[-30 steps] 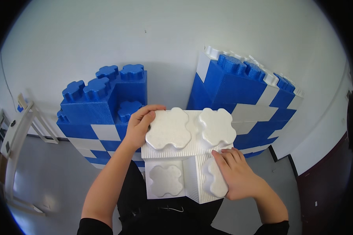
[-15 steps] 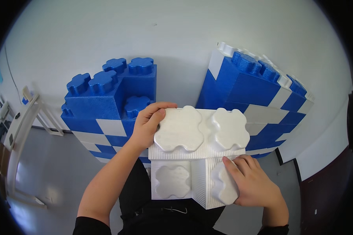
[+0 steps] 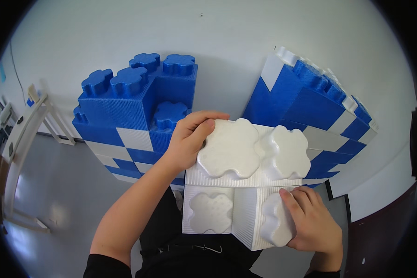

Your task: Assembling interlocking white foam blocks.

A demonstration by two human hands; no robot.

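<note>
In front of me I hold up a large white building block (image 3: 243, 217) with ribbed sides and rounded, four-lobed studs. One of its corners is recessed, with a stud sitting lower there. My left hand (image 3: 190, 139) grips the block's upper left edge, thumb beside the biggest stud, other fingers over the far edge. My right hand (image 3: 312, 222) is closed round the lower right stud; some of its fingertips are hidden. Beyond the left hand stands a stack of blue and white blocks (image 3: 109, 113), its blue top stepped and studded.
A second blue and white stack (image 3: 310, 109) rises at the right, with a gap between it and the left one. Both stand near a pale wall (image 3: 227, 37). A white table-like frame (image 3: 28, 134) is at far left. A dark brown surface (image 3: 380, 236) lies lower right.
The white block and both hands have shifted right, and the block's far edge sits a little higher. The view has also moved slightly. Both hands keep their hold.
</note>
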